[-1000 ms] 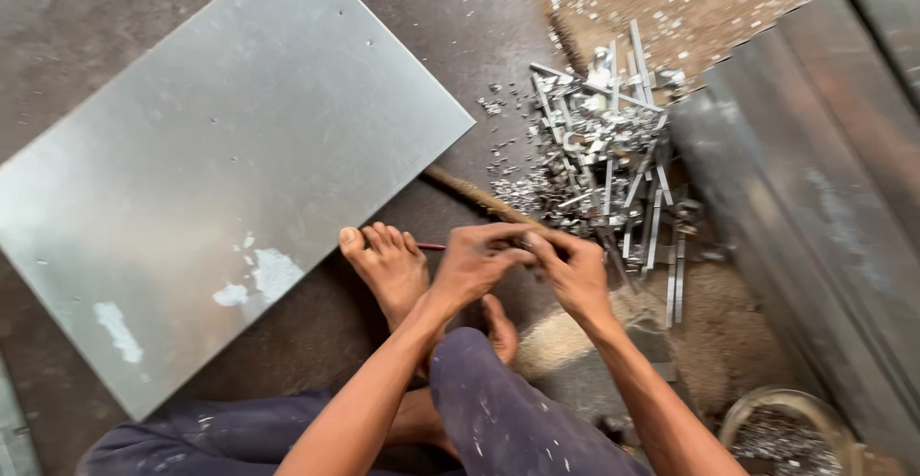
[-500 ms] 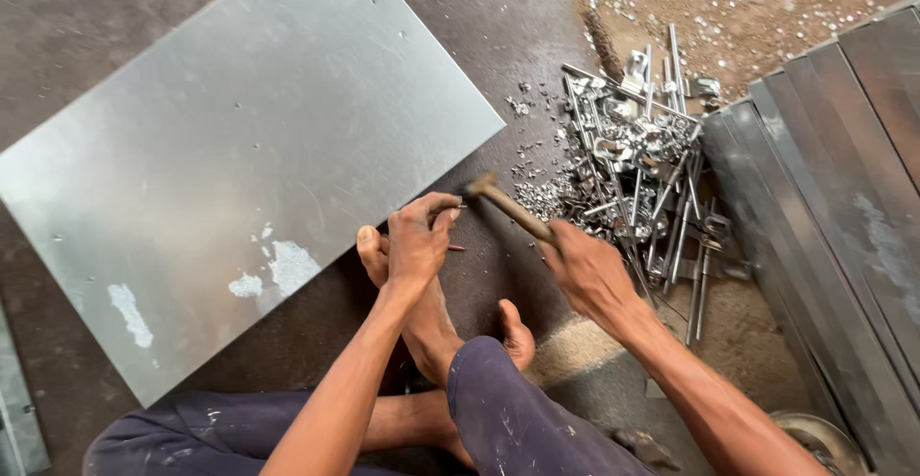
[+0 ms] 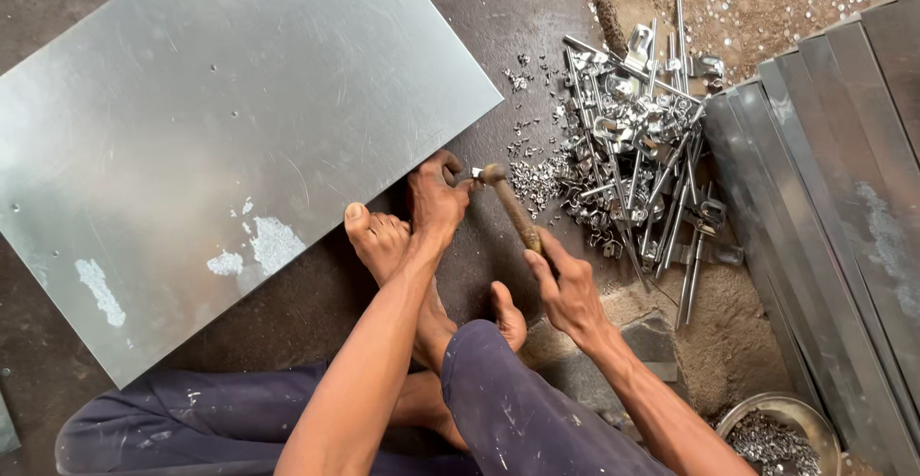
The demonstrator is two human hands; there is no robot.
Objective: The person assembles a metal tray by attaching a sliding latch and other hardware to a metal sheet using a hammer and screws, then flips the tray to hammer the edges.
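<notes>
Hammer (image 3: 511,209), wooden handle gripped at its lower end by the right hand (image 3: 565,289), long axis running up-left to the head, which sits just beside the left hand (image 3: 436,203), closed pinching a small metal piece (image 3: 467,177) on the floor.

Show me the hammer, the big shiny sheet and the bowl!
hammer (image 3: 515,212), head view, on the wooden handle.
metal sheet (image 3: 220,102), head view, on its flat middle.
bowl (image 3: 815,412), head view, on the rim at the bottom right.
</notes>
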